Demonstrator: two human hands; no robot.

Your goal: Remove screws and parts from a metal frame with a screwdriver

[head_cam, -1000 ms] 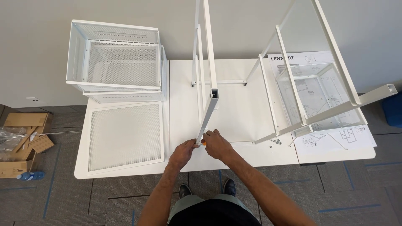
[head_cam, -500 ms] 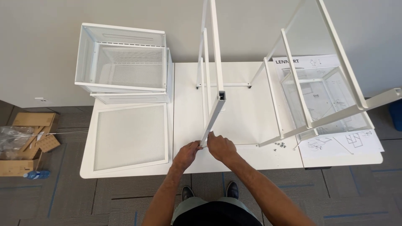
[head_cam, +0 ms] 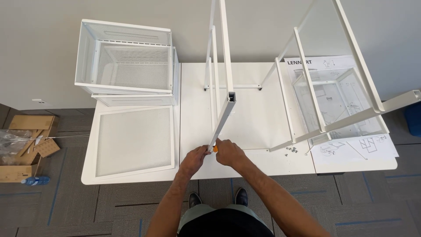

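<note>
Both hands meet at the bench's (head_cam: 245, 169) near edge. Left hand (head_cam: 194, 159): fingers curled round the lower end of a white metal rail (head_cam: 222, 120), apparently steadying it. Right hand (head_cam: 229, 152): fingers closed on a small orange-handled tool (head_cam: 215, 149), pressed at the same rail end, likely at a fastening; tip hidden.

The rail slants up from the hands to the top of an upright white frame (head_cam: 219, 48) standing mid-bench. A second, larger white frame (head_cam: 326, 94) leans to the right, over an instruction sheet (head_cam: 351, 147).

Small screws (head_cam: 290, 150) lie loose beside that frame's foot; count unclear.

Left of the hands: one flat mesh panel (head_cam: 133, 140); behind it two mesh baskets (head_cam: 125, 59), stacked. One cardboard box (head_cam: 22, 145) sits on the floor, far left.
</note>
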